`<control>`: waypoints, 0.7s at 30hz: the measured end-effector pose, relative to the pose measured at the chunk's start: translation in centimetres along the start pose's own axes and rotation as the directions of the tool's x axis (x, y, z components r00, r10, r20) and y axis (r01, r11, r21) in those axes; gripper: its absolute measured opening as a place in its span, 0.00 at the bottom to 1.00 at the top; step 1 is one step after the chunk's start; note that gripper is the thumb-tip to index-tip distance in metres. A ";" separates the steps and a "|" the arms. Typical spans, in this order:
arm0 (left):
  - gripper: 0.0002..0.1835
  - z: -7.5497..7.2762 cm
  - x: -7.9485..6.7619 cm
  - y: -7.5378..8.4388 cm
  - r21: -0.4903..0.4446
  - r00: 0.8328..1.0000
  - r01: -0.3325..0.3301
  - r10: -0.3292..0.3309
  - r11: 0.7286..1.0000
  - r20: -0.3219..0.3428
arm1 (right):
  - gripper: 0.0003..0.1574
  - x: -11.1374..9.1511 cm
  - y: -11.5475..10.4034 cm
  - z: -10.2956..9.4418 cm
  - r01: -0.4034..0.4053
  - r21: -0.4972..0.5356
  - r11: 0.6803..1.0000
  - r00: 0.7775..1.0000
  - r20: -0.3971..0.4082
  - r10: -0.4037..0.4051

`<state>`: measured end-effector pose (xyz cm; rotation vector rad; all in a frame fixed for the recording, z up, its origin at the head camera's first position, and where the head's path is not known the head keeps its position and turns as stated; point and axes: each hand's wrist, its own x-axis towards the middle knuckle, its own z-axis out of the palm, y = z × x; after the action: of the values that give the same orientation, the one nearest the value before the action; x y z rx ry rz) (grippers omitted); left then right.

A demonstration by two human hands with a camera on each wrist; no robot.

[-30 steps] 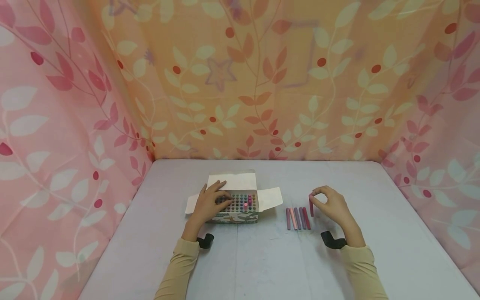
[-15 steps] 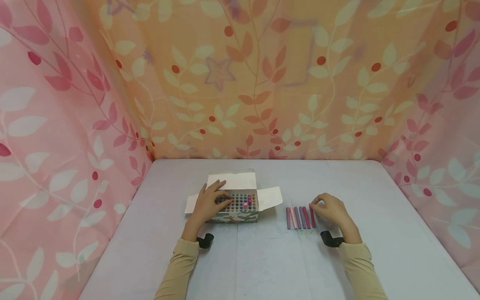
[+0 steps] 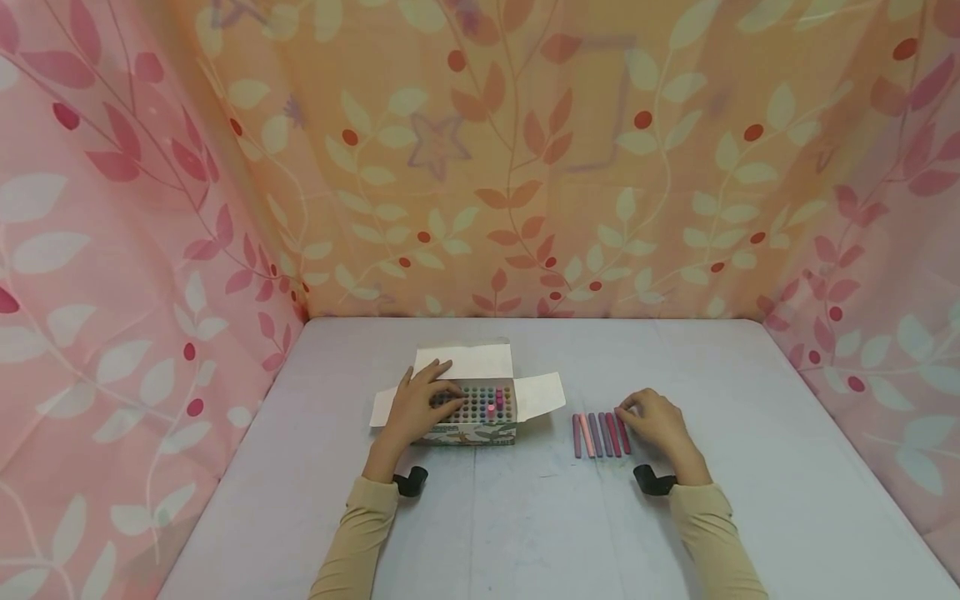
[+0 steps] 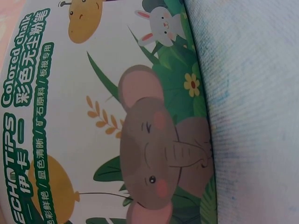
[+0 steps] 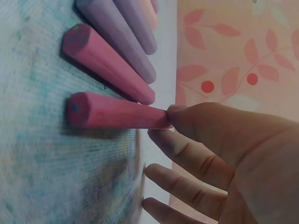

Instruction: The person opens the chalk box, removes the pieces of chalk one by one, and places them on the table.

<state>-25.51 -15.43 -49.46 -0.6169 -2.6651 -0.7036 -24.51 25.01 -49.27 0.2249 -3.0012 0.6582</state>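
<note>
Colored chalk (image 3: 491, 411) upright in open-flapped box (image 3: 476, 435)

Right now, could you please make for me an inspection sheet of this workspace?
Surface: white tabletop, faintly smudged with colour.
Job's things: open box marked "Colored chalk"; to its right, a row of six chalk sticks.
Clutter: nothing seen.
Hands: left hand lies over the box's left part; right hand pinches the end of the rightmost stick.
Cables: nothing seen.
Surroundings: leaf-patterned curtains at the back and both sides.
</note>
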 end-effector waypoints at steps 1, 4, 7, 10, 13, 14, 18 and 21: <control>0.05 0.0 0.0 0.0 -0.001 1.000 0.000 0.000 1.000 -0.001 | 0.14 0.0 0.0 0.1 -0.004 0.002 1.000 1.000 0.003 0.004; 0.05 0.0 0.0 0.0 0.004 1.000 -0.003 0.003 1.000 -0.005 | 0.14 -0.1 0.0 0.2 -0.012 0.023 1.000 1.000 0.010 0.012; 0.06 0.0 0.0 -0.1 0.011 1.000 -0.004 0.004 1.000 -0.008 | 0.12 -0.1 0.0 0.2 -0.014 0.034 0.999 1.000 0.024 0.014; 0.06 0.0 0.0 -0.1 0.013 1.000 -0.009 0.009 1.000 -0.013 | 0.11 -0.1 -0.2 0.1 -0.022 0.034 0.999 0.999 0.041 0.020; 0.06 0.0 0.0 0.0 0.010 1.000 -0.010 0.010 1.000 -0.017 | 0.11 -0.1 -0.3 0.1 -0.029 0.032 0.999 0.999 0.044 0.028; 0.06 -0.1 0.0 0.1 0.009 1.000 -0.010 0.010 1.000 -0.018 | 0.11 -0.1 -0.3 0.1 -0.030 0.030 0.999 0.999 0.044 0.028; 0.05 -0.1 0.0 0.1 0.005 1.000 -0.003 0.003 1.000 -0.014 | 0.12 -0.1 -0.3 0.1 -0.021 0.023 1.000 0.999 0.036 0.021; 0.06 0.0 0.0 0.1 0.008 1.000 -0.003 0.003 1.000 -0.010 | 0.13 -0.1 -0.3 0.1 -0.019 0.019 1.000 1.000 0.020 0.019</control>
<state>-25.48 -15.36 -49.40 -0.6136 -2.6563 -0.6927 -24.38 24.73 -49.30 0.2052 -3.0209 0.6911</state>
